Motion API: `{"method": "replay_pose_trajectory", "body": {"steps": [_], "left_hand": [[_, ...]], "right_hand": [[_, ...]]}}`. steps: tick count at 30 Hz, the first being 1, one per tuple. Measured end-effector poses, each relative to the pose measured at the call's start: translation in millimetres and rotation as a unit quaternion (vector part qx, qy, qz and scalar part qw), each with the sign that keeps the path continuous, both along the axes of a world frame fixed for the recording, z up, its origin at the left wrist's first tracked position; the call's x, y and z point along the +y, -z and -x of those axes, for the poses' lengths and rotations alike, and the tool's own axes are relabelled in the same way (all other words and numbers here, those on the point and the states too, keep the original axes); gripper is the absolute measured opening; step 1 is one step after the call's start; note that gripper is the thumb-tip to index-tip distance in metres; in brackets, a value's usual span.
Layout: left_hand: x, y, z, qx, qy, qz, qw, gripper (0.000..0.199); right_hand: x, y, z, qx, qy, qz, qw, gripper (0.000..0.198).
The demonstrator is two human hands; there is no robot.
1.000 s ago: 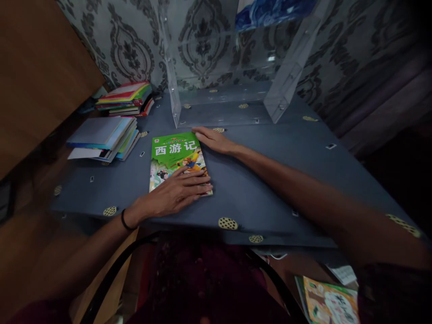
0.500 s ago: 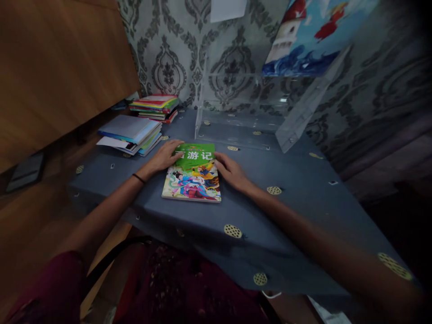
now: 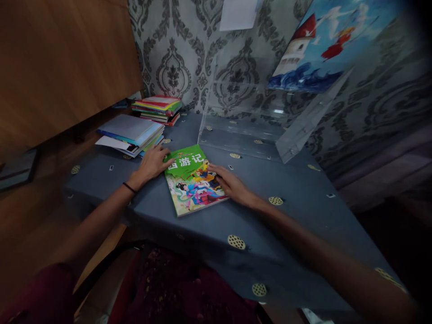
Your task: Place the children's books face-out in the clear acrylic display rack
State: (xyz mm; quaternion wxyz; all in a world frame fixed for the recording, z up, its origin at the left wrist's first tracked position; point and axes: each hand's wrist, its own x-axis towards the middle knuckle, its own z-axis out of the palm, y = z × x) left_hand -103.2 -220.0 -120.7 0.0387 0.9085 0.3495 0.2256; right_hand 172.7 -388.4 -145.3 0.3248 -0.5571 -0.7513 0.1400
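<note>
Resting at the upper left of the book [image 3: 194, 180], your left hand [image 3: 151, 163] has its thumb laid over the edge of the cover and spread apart from the fingers, which curve near the corner. Your right hand [image 3: 234, 186] lies at the other side, with its fingers stretched out close together and their tips on the cover by the right edge. You cannot tell from this view whether they pinch that edge or only lie on it.

The book is flat on the table [image 3: 303, 184], between your hands, with its cover facing up. White characters run across the green upper part, and brightly coloured figures fill the lower part. It sits a little askew, its lower left corner near the front edge of the table. Under it is a blue-grey cloth printed with yellow pineapples.

Just beyond your left hand is a pile of books [image 3: 128, 130], and behind that a second stack [image 3: 158, 105] with red and yellow covers. Your left wrist has a dark band [image 3: 129, 187]. Past the book, well apart from it, a clear stand [image 3: 303, 128] is set before the patterned wall [image 3: 189, 45]. A picture [image 3: 310, 49] with a red-roofed tower shows above its right side.
</note>
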Motion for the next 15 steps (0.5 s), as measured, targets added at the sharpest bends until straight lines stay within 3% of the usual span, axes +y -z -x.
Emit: {"method": "replay_pose_trajectory", "body": {"steps": [3, 5, 8, 11, 15], "left_hand": [[-17, 1.5, 10, 0.011, -0.045, -0.034, 0.998, 0.028], [-26, 2.2, 12, 0.011, -0.062, -0.042, 0.997, 0.026], [-33, 0.2, 10, 0.045, -0.084, -0.061, 0.994, 0.028], [-35, -4.3, 8, 0.1, -0.101, -0.084, 0.986, 0.034], [-35, -7.7, 7, 0.124, -0.107, -0.098, 0.982, 0.035]], "right_hand": [[5, -17, 9, -0.035, 0.015, 0.031, 0.999, 0.048], [-9, -28, 34, -0.04, 0.04, 0.011, 0.998, 0.045], [-44, -42, 88, 0.017, -0.057, 0.003, 0.998, 0.047], [-70, -47, 131, 0.032, -0.172, 0.038, 0.984, 0.05], [-75, -42, 143, 0.007, -0.171, 0.052, 0.984, 0.052]]}}
